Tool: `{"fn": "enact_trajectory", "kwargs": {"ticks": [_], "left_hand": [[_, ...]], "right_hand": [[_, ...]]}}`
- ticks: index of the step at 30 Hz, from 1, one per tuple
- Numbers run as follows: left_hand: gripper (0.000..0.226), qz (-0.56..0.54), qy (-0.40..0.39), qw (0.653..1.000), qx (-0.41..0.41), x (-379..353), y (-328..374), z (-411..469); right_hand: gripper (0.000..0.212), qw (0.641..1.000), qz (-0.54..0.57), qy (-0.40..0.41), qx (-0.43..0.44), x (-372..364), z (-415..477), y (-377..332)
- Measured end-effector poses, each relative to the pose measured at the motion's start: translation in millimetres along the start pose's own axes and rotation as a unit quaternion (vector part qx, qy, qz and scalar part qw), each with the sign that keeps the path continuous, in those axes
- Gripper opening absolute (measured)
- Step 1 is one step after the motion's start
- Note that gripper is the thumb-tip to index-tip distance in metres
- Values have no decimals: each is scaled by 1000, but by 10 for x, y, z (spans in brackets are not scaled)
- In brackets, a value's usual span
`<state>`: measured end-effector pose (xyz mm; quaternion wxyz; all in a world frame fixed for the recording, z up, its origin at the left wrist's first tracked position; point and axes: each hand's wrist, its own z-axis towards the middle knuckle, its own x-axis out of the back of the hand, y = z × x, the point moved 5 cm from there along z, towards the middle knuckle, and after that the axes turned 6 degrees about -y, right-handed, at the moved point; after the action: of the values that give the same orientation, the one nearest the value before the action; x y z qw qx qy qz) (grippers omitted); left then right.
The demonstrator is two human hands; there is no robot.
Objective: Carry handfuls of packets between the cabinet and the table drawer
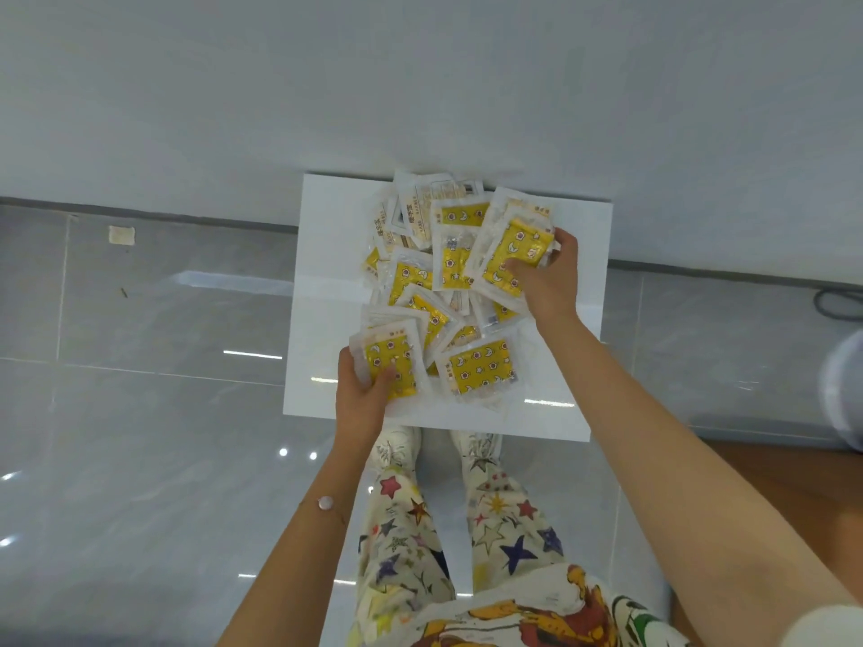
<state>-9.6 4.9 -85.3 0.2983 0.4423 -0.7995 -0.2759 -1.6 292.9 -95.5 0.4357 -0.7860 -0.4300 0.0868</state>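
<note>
A yellow packet (pixel 391 370), clear-wrapped and printed with stars and moons, sits at the near left edge of the heap, gripped by the left hand (pixel 362 394) with the thumb on its face. A second yellow packet (pixel 513 256) of the same print lies tilted at the heap's far right, pinched by the right hand (pixel 548 277).

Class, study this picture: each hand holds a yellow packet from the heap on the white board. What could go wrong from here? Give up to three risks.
1. The heap of packets lies loosely overlapped; lifting one may drag neighbours along or scatter them.
2. Packets at the far edge of the white board overhang it and could slide off.
3. The left hand holds a glossy packet mainly by the thumb, as does the right hand with its packet; either grip might slip.
</note>
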Motion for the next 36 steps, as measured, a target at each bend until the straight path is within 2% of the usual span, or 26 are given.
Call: {"fn": "enact_trajectory", "kwargs": {"ticks": [3, 8, 13, 17, 21, 26, 31, 36], "left_hand": [[41, -67, 3, 998, 14, 36, 52, -47], [37, -103, 22, 994, -2, 73, 242, -179], [33, -133, 35, 990, -18, 157, 431, -362], [34, -170, 51, 984, -21, 297, 697, -643], [47, -180, 66, 981, -29, 461, 1031, -1007], [48, -189, 81, 977, -51, 761, 1353, -1552], [52, -215, 121, 966, -73, 1167, 1558, -2176], [55, -256, 179, 943, -117, 1686, 1598, -2749]], "right_hand": [[64, 1000, -2, 20, 3, 104, -73, 3], [54, 997, -65, 47, -2, 283, -193, 26], [57, 998, -17, -47, -28, 245, -470, -136], [61, 994, -28, -104, -20, 202, -991, -455], [60, 985, -65, -159, 17, 154, -1579, -816], [66, 970, -81, -222, 50, 144, -2207, -1236], [70, 953, -117, -258, 108, 95, -2765, -1687], [69, 924, -150, -310, 167, -295, -3376, -2101]]}}
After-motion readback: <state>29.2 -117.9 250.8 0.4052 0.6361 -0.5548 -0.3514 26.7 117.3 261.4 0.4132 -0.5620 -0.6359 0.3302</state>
